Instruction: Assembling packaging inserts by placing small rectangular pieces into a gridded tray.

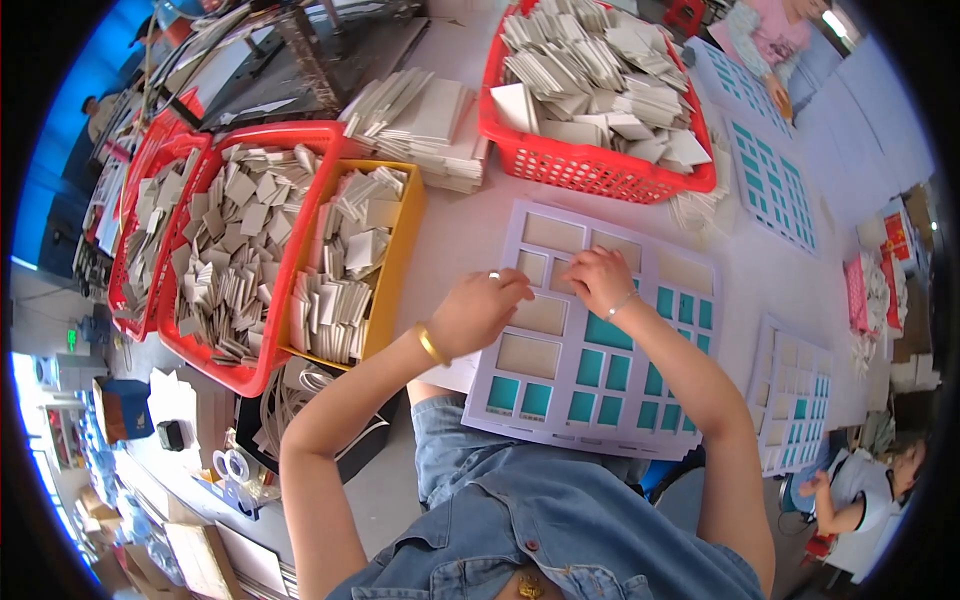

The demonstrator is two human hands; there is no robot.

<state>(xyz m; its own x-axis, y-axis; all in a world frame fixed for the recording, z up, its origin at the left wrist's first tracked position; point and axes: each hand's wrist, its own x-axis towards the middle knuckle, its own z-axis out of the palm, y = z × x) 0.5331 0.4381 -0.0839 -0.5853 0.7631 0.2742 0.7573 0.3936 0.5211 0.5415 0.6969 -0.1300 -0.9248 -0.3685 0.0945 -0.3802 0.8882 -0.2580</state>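
Observation:
A pale lavender frame sheet [570, 365] with rectangular windows lies before me, apparently on other sheets. Grey card pieces [527, 356] fill several windows, mostly at its left and far side. Teal backing [604, 370] shows through the others. My left hand [485, 312], with a ring and a gold bangle, is over the frame's left edge. Its fingers are curled together, and what they may hold is hidden. Over the upper middle windows, my right hand [603, 280] rests bent, slightly spread fingertips on or just above a small grey-filled window. No piece shows between them.
Red baskets [600, 178] [270, 365] and a yellow box [402, 250] hold grey card pieces. Stacked cards [430, 120] stand behind. More windowed sheets [770, 180] [795, 400] lie at the right. People [765, 40] [850, 495] sit at the far right and lower right.

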